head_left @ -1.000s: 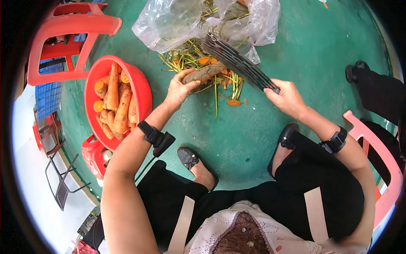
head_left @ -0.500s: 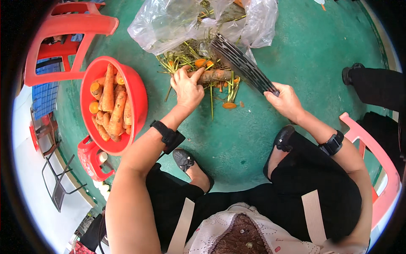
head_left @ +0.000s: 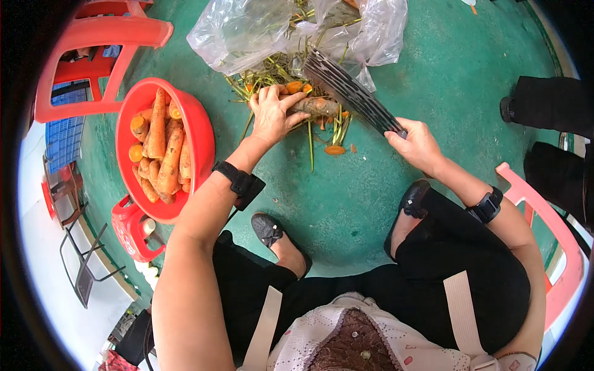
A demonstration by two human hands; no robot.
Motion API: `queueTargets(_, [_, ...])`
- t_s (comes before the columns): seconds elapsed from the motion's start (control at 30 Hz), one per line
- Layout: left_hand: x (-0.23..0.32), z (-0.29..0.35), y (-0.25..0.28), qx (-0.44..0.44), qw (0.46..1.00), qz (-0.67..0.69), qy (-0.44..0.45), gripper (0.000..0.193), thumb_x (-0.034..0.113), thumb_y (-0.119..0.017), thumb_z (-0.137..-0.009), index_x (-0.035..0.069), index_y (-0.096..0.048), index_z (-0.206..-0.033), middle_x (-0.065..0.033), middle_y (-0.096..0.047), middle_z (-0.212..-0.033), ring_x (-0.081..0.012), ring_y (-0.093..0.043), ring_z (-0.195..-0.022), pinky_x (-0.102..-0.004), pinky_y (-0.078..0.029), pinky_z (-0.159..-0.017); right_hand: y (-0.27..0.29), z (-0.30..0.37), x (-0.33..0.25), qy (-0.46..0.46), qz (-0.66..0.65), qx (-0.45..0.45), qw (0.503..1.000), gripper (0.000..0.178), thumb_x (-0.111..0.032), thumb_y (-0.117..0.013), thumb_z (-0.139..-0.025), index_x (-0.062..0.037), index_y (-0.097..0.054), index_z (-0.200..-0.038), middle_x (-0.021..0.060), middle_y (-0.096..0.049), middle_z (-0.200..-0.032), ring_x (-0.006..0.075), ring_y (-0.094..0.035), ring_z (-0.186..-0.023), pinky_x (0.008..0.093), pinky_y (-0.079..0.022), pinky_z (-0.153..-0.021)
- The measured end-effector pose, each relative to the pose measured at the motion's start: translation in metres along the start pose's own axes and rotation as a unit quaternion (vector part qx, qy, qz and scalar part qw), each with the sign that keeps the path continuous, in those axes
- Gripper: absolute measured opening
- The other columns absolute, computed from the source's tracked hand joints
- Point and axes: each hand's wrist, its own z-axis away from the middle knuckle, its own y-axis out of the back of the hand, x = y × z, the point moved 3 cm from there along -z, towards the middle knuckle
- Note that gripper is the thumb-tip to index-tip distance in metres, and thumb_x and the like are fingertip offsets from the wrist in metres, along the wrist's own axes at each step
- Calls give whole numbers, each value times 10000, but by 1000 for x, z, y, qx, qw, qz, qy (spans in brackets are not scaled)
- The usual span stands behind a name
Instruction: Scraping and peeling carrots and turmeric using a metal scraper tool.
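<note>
My left hand (head_left: 272, 114) lies over the heap of green trimmings, its thumb and forefinger on either side of a soil-brown carrot (head_left: 318, 107). The carrot's left end is hidden by that hand. My right hand (head_left: 417, 148) is wrapped round the handle of a large knife (head_left: 352, 89) with a broad, dark, grey-streaked blade. The blade slants up and left, its far end over the heap near the carrot. Green carrot tops (head_left: 278, 67) and orange cut ends (head_left: 298, 87) surround the carrot. One cut carrot top (head_left: 335, 150) rests on the green floor.
A red basin (head_left: 207, 148) of carrots stands at the left, by a small red stool (head_left: 127, 229). Beyond the heap lies a clear plastic bag (head_left: 238, 40). Red chairs (head_left: 105, 34) stand far left, a pink chair (head_left: 550, 229) at right. Another person's leg (head_left: 550, 105) shows far right.
My left hand has rolled further over the carrot's left end, and its thumb now lies lower. The knife has shifted slightly left. The other person's legs at far right have moved.
</note>
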Motion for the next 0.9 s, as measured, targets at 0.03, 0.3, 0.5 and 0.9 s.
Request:
queueTargets(0.03, [0,-1,0,11,1000,11,10,417,414,-676,-660,245,-616,-1036,-40,-485,-940,-247,-415,-971,-437,-262,-866,0,0,0,1,5,-1,1000,172,-133,-559,-792,31,-578,-842,-57,-421,-581,27,-345,-527,231,-305,-444])
queueTargets(0.3, [3,-4,-2,8,1000,-6,25,359,411,-681,-655,256,-645,-977,-21,-467,-914,-234,-403,-972,-448,-252,-856,3,1,-12,2,15,15,1000,203,-170,-540,-770,29,-557,-801,70,-431,-539,117,-380,-490,309,-341,-465])
queueTargets(0.5, [6,-9,-2,41,999,-10,21,272,407,-669,-662,235,-680,-873,-14,-455,-865,-226,-405,-910,-445,-255,-827,4,1,-12,3,22,18,1000,224,-190,-534,-758,31,-550,-788,135,-443,-530,167,-407,-478,348,-363,-481])
queueTargets(0.9, [-16,-30,-1,71,976,137,154,244,277,-720,-623,159,-660,-828,-63,-533,-921,-264,-439,-918,-380,-324,-819,16,2,2,13,-9,64,998,186,-165,-563,-766,15,-567,-811,27,-432,-551,79,-380,-521,279,-349,-479])
